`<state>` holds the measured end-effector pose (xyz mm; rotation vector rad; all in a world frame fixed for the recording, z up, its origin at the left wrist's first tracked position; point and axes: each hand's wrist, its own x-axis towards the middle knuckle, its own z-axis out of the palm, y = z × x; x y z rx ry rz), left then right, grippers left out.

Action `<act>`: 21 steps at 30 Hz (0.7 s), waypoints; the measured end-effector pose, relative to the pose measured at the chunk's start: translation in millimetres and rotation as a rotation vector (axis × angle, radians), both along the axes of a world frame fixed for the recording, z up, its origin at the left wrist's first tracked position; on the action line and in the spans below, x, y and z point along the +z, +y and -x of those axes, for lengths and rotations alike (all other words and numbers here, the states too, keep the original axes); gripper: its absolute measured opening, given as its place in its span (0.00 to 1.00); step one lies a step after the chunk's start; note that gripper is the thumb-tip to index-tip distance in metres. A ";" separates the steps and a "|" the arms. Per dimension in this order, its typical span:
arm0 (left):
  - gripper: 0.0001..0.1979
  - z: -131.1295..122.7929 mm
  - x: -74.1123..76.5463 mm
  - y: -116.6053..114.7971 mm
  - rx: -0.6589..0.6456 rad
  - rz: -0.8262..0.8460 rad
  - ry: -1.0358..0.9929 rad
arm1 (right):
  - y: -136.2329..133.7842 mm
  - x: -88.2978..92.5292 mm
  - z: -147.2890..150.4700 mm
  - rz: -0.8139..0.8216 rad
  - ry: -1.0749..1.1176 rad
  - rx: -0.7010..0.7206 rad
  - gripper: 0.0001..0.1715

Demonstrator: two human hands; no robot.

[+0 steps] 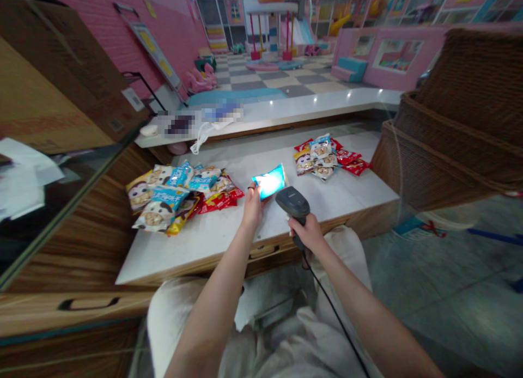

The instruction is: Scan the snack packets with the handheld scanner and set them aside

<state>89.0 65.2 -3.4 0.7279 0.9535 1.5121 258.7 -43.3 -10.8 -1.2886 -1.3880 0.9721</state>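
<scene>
My left hand (pixel 253 205) grips the lower left edge of a blue snack bag (pixel 270 182), held over the white desk. Bright light washes out most of the bag's face. In my right hand (pixel 307 232) is a black barcode scanner (pixel 293 201), its head pointed at the bag from close by. A black cord (pixel 330 304) runs down from its handle. To the left lies a heap of snack bags (pixel 163 203) in blue, yellow and red. Another, smaller pile of snack bags (pixel 321 156) sits at the back right.
White desk top (pixel 229 231) lies under my hands, with a raised white ledge (pixel 294 107) behind it. A large woven rope-covered form (pixel 453 116) borders the right. Cardboard boxes (pixel 69 67) stand on the left, beside papers (pixel 24 176). A white cable (pixel 200 138) hangs off the ledge.
</scene>
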 end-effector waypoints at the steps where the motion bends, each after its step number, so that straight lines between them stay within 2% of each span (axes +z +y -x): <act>1: 0.19 0.2 0.8 -0.6 0.008 0.006 -0.010 | 0.3 -0.3 -0.1 0.002 0.010 0.002 0.20; 6: 0.26 -1.0 3.7 -2.4 0.046 0.033 -0.061 | 0.5 -3.4 -1.0 0.020 0.051 0.018 0.17; 14: 0.28 -6.6 -1.3 -0.8 0.205 0.031 -0.056 | -1.9 -5.5 -2.1 0.030 0.065 0.059 0.18; 21: 0.27 -8.6 -1.6 -1.7 0.210 0.003 -0.047 | -2.4 -5.0 -1.7 0.026 0.057 0.068 0.18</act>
